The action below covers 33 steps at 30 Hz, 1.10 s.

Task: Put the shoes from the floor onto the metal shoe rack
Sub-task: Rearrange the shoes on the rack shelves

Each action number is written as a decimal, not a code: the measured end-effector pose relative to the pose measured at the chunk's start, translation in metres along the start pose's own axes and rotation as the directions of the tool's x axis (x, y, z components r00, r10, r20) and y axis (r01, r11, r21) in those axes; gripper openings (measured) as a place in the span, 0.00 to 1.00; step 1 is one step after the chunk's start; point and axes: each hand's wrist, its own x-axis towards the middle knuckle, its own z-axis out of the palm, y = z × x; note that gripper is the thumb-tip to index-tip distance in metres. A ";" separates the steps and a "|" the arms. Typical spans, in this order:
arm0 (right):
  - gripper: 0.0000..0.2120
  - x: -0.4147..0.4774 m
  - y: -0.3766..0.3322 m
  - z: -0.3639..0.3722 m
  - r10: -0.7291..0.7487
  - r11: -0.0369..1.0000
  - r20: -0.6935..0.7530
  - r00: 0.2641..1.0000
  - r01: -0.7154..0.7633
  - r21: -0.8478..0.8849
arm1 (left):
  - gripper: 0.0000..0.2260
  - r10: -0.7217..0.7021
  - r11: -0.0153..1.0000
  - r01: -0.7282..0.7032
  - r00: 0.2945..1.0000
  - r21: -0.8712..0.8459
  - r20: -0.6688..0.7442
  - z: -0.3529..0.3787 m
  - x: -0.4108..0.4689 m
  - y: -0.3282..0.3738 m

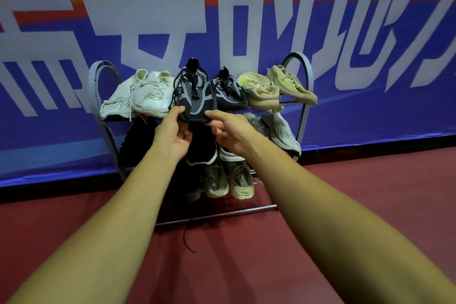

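Both hands pinch a black mesh shoe [195, 96] at the top shelf's front edge.
A black lace [187, 239] trails onto the red floor [320, 205] below the metal shoe rack [222, 215]. On the bottom shelf, a beige shoe [240, 181] has a tongue reading "SCRAM", the rest unclear. The left grip [172, 136] and right grip [229, 136] pinch the black shoe's toe, between a white pair [145, 96] and its black mate [228, 92]. The banner [246, 7] behind shows large white characters, cropped.
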 end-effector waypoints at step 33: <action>0.14 0.011 0.001 -0.011 -0.200 0.949 -0.122 0.972 0.162 -0.270 | 0.14 0.046 0.994 -0.044 0.999 0.102 -0.016 -0.004 0.012 -0.001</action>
